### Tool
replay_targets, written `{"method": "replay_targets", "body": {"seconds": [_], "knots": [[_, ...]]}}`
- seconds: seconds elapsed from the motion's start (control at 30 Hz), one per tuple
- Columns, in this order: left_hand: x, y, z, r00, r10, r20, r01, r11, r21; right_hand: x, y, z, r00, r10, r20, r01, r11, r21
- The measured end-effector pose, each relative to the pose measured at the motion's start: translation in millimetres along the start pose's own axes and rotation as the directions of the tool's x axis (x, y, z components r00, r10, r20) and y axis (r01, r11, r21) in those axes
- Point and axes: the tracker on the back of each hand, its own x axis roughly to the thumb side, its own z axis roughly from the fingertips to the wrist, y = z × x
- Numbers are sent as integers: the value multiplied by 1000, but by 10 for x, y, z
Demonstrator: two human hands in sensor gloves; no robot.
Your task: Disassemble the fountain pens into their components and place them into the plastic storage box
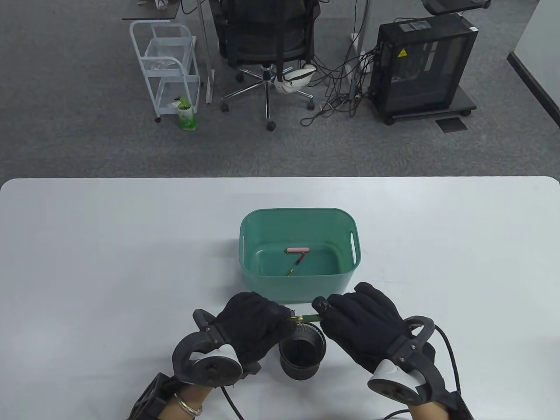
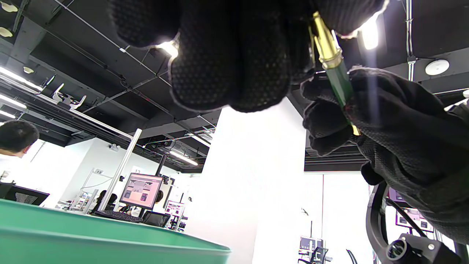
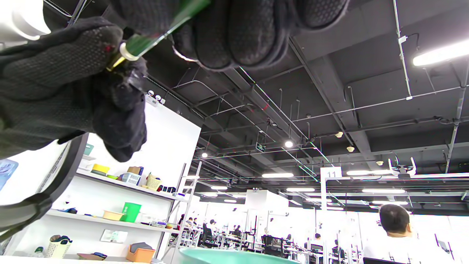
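table view is looking down from above the near edge, facing the far office floor. both wrist views are sitting low near the table, tilting up at the ceiling, very close to the gloved fingers. all three are sharing the green pen (image 1: 306, 318) (image 2: 339, 82) (image 3: 146, 40) and the teal box (image 1: 302, 286) (image 2: 110, 238) (image 3: 234, 256).

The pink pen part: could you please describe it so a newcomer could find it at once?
On the white table stands a green plastic box, beyond the two gloved hands. The pink pen part lies on its floor, toward the far wall. It is short, thick and pink; the other piece beside it is thin, dark and gold-tipped.
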Motion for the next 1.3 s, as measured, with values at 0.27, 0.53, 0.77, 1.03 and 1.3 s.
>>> {"method": "replay_targets", "body": {"seconds": [0.27, 0.53, 0.77, 1.03, 1.3], "knots": [[-6, 2, -2, 1000, 1, -3, -2, 1000, -6, -1, 0, -1, 1000, 5, -1, -5, 1000, 1], [-25, 14, -1, 1000, 9, -12, -9, 1000, 0, -16, -12, -1, 1000, 9, -8, -9, 1000, -4], [-46, 30, 1, 1000, 21, -23, -21, 1000, -1, -48, -19, 4, 1000, 15, -21, -15, 1000, -1], [-98, 61, 7, 998, 35, -49, -35, 999, 8, -122, -45, 12, 999, 28, -43, -28, 1000, -8], [-155, 115, 15, 998, 19, -67, -18, 1000, 24, -203, -62, 24, 997, 42, -71, -43, 999, -10]]}}
